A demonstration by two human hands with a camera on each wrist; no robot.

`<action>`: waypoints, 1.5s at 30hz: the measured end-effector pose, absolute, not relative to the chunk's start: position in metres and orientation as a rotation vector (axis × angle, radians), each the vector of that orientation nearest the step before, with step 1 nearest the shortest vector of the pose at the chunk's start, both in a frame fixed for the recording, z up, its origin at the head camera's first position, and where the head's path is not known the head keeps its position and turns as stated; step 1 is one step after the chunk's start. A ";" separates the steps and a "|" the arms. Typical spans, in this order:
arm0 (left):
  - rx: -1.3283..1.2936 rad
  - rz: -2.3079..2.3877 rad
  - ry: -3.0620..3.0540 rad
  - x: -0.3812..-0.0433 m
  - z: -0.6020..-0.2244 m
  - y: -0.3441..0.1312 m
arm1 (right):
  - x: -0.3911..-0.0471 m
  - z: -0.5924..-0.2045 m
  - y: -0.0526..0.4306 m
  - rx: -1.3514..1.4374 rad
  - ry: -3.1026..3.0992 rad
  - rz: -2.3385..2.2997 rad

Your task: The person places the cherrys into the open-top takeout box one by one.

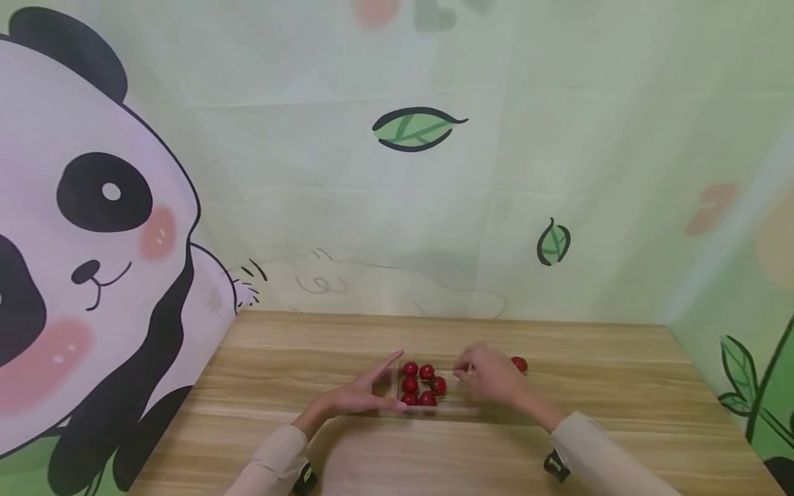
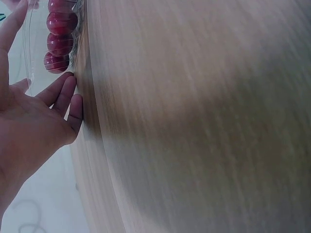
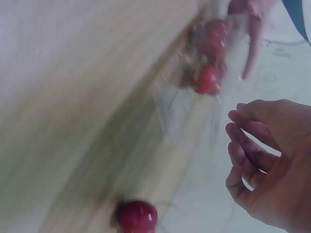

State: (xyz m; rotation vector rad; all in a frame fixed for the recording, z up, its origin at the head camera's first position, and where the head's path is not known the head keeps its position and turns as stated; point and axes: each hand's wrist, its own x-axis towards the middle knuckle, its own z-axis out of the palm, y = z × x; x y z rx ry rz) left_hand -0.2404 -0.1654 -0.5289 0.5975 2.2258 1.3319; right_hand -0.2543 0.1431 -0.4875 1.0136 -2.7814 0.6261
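Note:
A clear plastic box (image 1: 457,406) lies on the wooden table, with several dark red cherries (image 1: 410,384) grouped at its left end. My left hand (image 1: 366,393) spans that end, thumb along the front edge and index finger stretched toward the back corner. In the left wrist view its other fingers (image 2: 64,97) rest relaxed beside the box wall. Over the right part of the box hovers my right hand (image 1: 493,375). Its fingertips come close together, and the right wrist view shows nothing between them. One loose cherry (image 3: 138,216) sits on the table to the right of the box.
The wooden table (image 1: 347,455) runs back to a pale green cloth backdrop (image 1: 298,172) printed with leaves. A large printed panda (image 1: 112,248) covers the backdrop's left side. Dark wrist devices (image 1: 556,465) show at both sleeves.

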 end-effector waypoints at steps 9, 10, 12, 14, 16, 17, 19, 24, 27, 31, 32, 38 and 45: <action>0.591 1.327 2.227 -0.241 -0.530 -0.165 | -0.263 -0.475 0.191 0.846 -2.792 0.656; 0.592 1.326 2.229 -0.241 -0.530 -0.165 | -0.263 -0.475 0.196 0.831 -2.802 0.657; 0.597 1.327 2.230 -0.241 -0.529 -0.165 | -0.263 -0.475 0.207 0.799 -2.825 0.664; 0.595 1.325 2.228 -0.241 -0.529 -0.165 | -0.264 -0.477 0.216 0.778 -2.850 0.691; 0.598 1.330 2.228 -0.241 -0.529 -0.166 | -0.264 -0.479 0.225 0.771 -2.868 0.707; 0.596 1.330 2.227 -0.240 -0.530 -0.166 | -0.264 -0.480 0.229 0.768 -2.879 0.720; 0.594 1.329 2.227 -0.241 -0.530 -0.166 | -0.264 -0.483 0.235 0.770 -2.898 0.741; 0.600 1.327 2.228 -0.241 -0.530 -0.166 | -0.263 -0.489 0.244 0.781 -2.933 0.786; 0.601 1.319 2.234 -0.241 -0.529 -0.166 | -0.260 -0.491 0.246 0.785 -2.943 0.800; 0.602 1.316 2.237 -0.241 -0.529 -0.165 | -0.258 -0.495 0.249 0.770 -2.966 0.796; 0.602 1.316 2.237 -0.241 -0.529 -0.165 | -0.257 -0.496 0.249 0.761 -2.974 0.796; 0.601 1.323 2.232 -0.241 -0.530 -0.165 | -0.256 -0.502 0.254 0.735 -2.995 0.788; 0.599 1.326 2.226 -0.240 -0.528 -0.165 | -0.254 -0.507 0.259 0.733 -2.997 0.791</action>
